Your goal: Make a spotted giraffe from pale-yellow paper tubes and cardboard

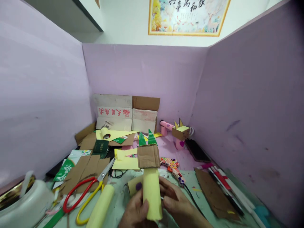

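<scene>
Both my hands hold up a yellow paper tube (152, 196) topped with a brown cardboard box head (148, 156) bearing two green pointed ears (147, 138). My left hand (135, 211) wraps the tube's lower left side, thumb on its front. Fingers of my right hand (177, 199) curl round the tube's right side. Behind the tube lies a short cardboard roll with a purple dot (136, 186). Another yellow tube (101, 206) lies to the left on the table.
Red-and-yellow-handled scissors (85, 194) lie on cardboard scraps at left. A patterned glue gun (172, 167), a dark phone (197, 150), pens (225, 183) and a cardboard sheet (215, 196) sit at right. A finished cardboard figure (180, 133) and folded boxes (127, 114) stand at the back. Purple walls enclose the desk.
</scene>
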Tool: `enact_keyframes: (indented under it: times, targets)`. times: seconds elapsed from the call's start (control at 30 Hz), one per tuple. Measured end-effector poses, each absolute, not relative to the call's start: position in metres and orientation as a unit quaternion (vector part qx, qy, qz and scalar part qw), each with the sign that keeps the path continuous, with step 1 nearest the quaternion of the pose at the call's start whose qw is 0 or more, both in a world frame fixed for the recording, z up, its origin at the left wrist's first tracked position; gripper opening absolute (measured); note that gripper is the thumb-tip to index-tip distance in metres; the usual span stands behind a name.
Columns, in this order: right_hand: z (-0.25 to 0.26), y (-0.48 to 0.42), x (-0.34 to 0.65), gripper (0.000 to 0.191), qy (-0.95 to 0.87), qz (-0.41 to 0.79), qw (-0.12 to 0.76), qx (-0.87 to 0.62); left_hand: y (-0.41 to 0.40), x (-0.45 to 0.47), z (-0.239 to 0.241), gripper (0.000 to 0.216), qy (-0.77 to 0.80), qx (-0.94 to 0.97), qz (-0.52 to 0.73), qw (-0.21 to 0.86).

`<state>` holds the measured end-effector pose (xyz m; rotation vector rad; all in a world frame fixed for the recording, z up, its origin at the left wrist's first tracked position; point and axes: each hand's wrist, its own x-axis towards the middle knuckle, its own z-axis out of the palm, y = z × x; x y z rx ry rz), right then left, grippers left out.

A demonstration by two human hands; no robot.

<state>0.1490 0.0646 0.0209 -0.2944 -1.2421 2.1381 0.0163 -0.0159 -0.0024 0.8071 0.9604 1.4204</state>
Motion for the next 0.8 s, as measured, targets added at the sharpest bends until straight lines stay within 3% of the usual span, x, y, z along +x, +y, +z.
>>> enact_keyframes:
  times: [0.17,0.4,0.5,0.63,0.8]
  targets:
    - [0.027,0.055,0.148,0.058,-0.505,0.812,0.281,-0.088,-0.021,0.024,0.003,0.054,0.329,0.284,0.635,0.639]
    - [0.024,0.055,0.15,0.053,-0.498,0.806,0.309,-0.085,-0.021,0.025,0.01,0.047,0.338,0.286,0.61,0.657]
    - [0.024,0.059,0.15,0.05,-0.511,0.765,0.372,-0.122,-0.016,0.023,0.005,0.053,0.405,0.338,0.603,0.598]
    - [0.022,0.066,0.149,0.053,-0.551,0.664,0.456,-0.219,-0.015,0.02,-0.002,0.064,0.496,0.423,0.634,0.415]
    - [0.021,0.065,0.145,0.054,-0.574,0.599,0.449,-0.331,-0.021,0.021,-0.001,0.062,0.554,0.452,0.612,0.337]
